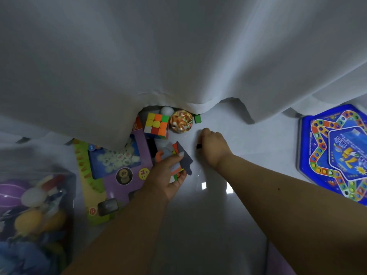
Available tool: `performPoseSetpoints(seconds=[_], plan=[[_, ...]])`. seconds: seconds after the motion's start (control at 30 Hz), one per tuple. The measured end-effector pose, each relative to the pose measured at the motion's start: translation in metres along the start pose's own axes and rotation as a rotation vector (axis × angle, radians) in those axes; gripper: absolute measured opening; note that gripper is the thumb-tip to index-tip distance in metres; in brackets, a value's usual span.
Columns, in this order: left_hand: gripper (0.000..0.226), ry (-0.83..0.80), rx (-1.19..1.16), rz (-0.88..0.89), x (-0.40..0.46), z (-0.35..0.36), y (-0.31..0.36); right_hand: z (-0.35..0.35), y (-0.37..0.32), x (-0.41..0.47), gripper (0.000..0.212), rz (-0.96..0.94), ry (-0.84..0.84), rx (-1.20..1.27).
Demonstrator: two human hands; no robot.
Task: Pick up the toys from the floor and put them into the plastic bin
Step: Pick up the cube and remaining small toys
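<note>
Head view, steeply down, seemingly close

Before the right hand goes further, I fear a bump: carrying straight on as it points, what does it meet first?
Probably the green block by the curtain hem; the right hand aims that way, though depth is unclear.

White sheer curtain (178, 52) fills the upper view, hem draping onto a glossy pale floor (248, 139). Small bright light reflections on the floor near centre.
</note>
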State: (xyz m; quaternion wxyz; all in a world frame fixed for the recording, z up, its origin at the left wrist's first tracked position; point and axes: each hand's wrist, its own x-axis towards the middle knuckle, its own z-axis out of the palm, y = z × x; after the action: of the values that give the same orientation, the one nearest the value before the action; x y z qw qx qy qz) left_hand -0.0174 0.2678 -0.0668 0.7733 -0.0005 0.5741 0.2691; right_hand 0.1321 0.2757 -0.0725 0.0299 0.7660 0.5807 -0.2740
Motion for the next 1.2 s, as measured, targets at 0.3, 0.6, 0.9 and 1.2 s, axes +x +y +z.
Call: performPoseSetpoints(seconds=[0.3,0.6,0.9,1.2], plan=[[0.046,0.01,-0.003,0.022,0.003,-0.002,0.001,-0.036,-0.002,0.04,0.035,0.001,0.059,0.199],[0.046,0.001,0.009,0.021,0.003,-0.003,0.002,-0.029,0.017,0.037,0.029,0.059,0.023,-0.021],[0.038,-0.007,0.014,0.036,0.0,-0.001,0.002,-0.037,0.01,0.039,0.042,0.217,-0.036,0.259],[0.026,-0.009,0.024,0.018,-0.007,0.001,0.0,-0.033,0.004,0.007,0.026,-0.032,0.091,0.364]])
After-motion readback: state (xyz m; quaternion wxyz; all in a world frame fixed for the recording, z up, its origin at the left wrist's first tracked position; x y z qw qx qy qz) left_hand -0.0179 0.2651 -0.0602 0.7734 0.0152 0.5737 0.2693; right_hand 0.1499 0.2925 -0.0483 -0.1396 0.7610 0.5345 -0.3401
